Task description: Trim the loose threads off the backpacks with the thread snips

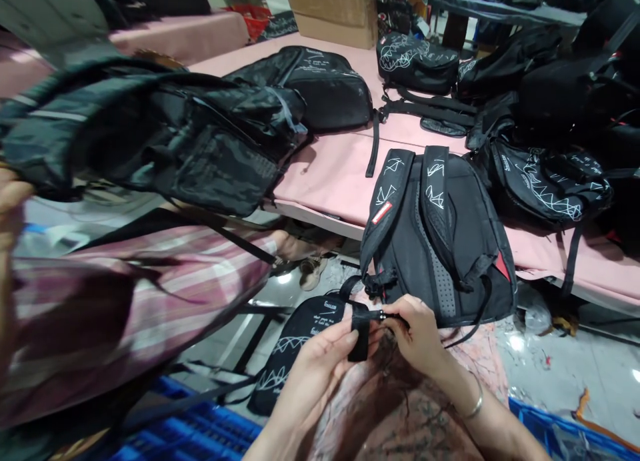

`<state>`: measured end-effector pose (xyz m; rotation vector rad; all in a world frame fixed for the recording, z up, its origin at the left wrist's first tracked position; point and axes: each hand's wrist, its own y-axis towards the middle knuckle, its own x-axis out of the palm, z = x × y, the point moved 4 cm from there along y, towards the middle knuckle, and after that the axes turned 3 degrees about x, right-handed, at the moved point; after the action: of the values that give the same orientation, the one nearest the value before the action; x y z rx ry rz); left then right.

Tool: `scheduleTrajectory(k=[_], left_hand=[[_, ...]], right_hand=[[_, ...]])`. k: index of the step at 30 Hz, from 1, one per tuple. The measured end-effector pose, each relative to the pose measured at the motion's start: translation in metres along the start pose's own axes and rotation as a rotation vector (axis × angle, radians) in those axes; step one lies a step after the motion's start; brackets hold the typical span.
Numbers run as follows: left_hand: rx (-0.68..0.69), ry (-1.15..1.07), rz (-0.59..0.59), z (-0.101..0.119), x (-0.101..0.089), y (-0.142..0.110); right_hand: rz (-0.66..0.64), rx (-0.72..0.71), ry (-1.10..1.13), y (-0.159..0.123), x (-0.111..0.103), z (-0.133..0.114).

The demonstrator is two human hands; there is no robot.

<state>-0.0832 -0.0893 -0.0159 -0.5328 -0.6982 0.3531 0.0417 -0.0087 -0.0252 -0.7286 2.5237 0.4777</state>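
A black backpack (440, 241) with white line drawings on its shoulder straps hangs over the front edge of the pink table (335, 174), its back panel facing me. My left hand (320, 364) pinches the loose end of a black strap (359, 337) below the backpack. My right hand (417, 334) is closed on a small black buckle (376, 316) at the same strap, a bangle on its wrist. Both hands work over my lap, just under the backpack's lower edge.
A person in a striped sleeve (150, 294) at left holds up another black backpack (165, 134). More black backpacks (320, 81) lie on the table, with a pile at right (550, 181). A cardboard box (333, 11) stands behind. Blue crates (200, 434) and a printed bag (295, 354) sit on the floor.
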Motion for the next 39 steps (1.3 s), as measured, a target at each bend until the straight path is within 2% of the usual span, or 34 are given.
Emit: scheduleTrajectory(k=[5, 8, 14, 19, 23, 25, 27, 30, 32, 35, 37, 39], left_hand=[[-0.003, 0.011, 0.035, 0.000, -0.004, 0.003], [0.000, -0.004, 0.050, 0.001, -0.006, 0.004], [-0.039, -0.028, -0.005, -0.005, 0.000, 0.001], [-0.019, -0.022, 0.012, -0.008, 0.001, -0.001], [-0.005, -0.017, 0.037, -0.004, -0.001, 0.002], [0.010, -0.031, 0.057, -0.001, -0.001, 0.003], [0.010, -0.039, 0.084, -0.001, 0.001, 0.004], [-0.036, 0.003, 0.104, -0.011, 0.003, 0.004], [-0.050, 0.060, 0.085, -0.019, 0.003, 0.006], [0.103, 0.234, 0.136, -0.020, -0.003, 0.009], [0.297, 0.449, 0.219, -0.009, -0.005, 0.009], [0.415, 0.655, 0.215, -0.001, -0.002, 0.010]], right_hand=[[0.060, 0.024, 0.021, -0.003, -0.004, 0.004], [0.010, -0.008, 0.040, -0.004, -0.004, 0.002], [-0.059, -0.055, -0.008, -0.002, -0.002, -0.003], [0.000, -0.044, -0.107, -0.001, -0.003, 0.000], [0.048, 0.047, 0.040, -0.003, -0.007, 0.003], [0.017, 0.041, 0.117, -0.005, -0.007, 0.002], [-0.068, -0.036, 0.116, -0.008, -0.005, -0.002], [-0.123, -0.089, 0.113, -0.009, 0.000, -0.004], [-0.006, 0.048, 0.239, -0.006, -0.003, 0.002], [0.202, 0.467, 0.619, -0.003, -0.005, 0.022], [0.192, 0.693, 0.903, -0.003, 0.001, 0.030], [0.107, 0.793, 1.096, -0.002, 0.008, 0.030]])
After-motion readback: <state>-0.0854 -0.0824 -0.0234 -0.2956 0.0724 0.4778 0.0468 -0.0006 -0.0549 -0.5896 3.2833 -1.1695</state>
